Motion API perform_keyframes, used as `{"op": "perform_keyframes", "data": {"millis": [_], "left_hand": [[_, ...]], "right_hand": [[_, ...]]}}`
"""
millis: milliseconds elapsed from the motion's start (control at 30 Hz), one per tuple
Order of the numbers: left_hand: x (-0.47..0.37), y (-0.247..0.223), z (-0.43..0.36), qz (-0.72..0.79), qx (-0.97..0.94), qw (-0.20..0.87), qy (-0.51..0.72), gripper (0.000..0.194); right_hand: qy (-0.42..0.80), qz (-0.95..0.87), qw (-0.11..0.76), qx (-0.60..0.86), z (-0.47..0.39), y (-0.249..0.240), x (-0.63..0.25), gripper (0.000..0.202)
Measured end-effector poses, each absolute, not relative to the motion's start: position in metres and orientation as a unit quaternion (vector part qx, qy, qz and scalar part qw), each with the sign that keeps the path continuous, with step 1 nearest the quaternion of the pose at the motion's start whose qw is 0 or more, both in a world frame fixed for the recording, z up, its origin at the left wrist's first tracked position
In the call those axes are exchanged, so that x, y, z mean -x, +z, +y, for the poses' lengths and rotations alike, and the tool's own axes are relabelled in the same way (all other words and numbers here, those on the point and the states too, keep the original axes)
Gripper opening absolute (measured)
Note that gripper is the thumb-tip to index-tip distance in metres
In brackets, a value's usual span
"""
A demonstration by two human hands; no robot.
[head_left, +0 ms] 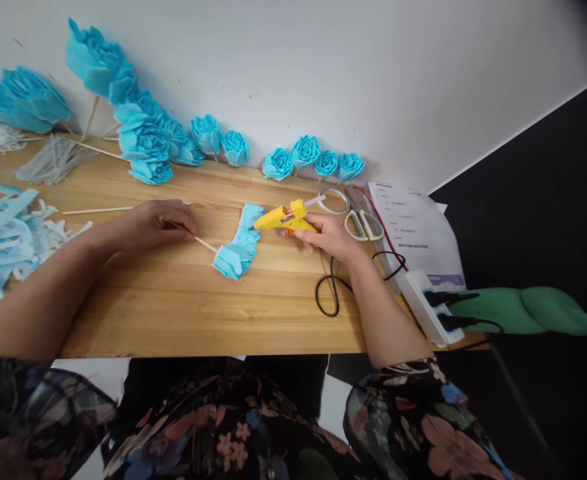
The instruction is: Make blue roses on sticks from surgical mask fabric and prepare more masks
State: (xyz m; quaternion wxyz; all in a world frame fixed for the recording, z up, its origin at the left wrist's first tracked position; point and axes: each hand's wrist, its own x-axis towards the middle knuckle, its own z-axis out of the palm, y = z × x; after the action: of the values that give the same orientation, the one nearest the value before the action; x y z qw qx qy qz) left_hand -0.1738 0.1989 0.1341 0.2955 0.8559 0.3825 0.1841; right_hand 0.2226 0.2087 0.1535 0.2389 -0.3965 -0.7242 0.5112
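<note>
My left hand (160, 221) is closed around a thin wooden stick (206, 245). The stick's right end meets a blue crepe-paper strip (238, 257), rolled at its near end, with the rest trailing away over the table. In my right hand (330, 235) is a yellow glue gun (286, 217), its fingers wrapped round the handle. The gun's nozzle points left and is at the strip's right edge; whether it touches cannot be seen. A clear glue stick (315, 199) pokes out of the gun's back.
Blue paper flowers (148, 143) line the wall. White-handled scissors (364, 223), a printed sheet (413, 227) and a power strip (426, 307) lie right, beside a black cord (333, 293). Blue and white paper scraps (8, 240) and pale ties (56, 160) lie left.
</note>
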Motion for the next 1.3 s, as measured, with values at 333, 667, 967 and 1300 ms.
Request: {"op": "perform_keyframes", "data": {"millis": [333, 667, 967, 1300], "left_hand": [[0.174, 0.137, 0.196, 0.385, -0.860, 0.293, 0.162, 0.029], [0.175, 0.135, 0.196, 0.406, -0.851, 0.295, 0.155, 0.032], [0.177, 0.134, 0.198, 0.389, -0.860, 0.289, 0.161, 0.033], [0.178, 0.133, 0.199, 0.383, -0.859, 0.295, 0.170, 0.032]], "right_hand": [[0.507, -0.726, 0.237, 0.400, 0.208, 0.157, -0.223, 0.038], [0.521, -0.709, 0.271, 0.391, 0.208, 0.154, -0.223, 0.040], [0.486, -0.734, 0.229, 0.416, 0.204, 0.160, -0.217, 0.039], [0.524, -0.700, 0.288, 0.390, 0.210, 0.151, -0.224, 0.043]]}}
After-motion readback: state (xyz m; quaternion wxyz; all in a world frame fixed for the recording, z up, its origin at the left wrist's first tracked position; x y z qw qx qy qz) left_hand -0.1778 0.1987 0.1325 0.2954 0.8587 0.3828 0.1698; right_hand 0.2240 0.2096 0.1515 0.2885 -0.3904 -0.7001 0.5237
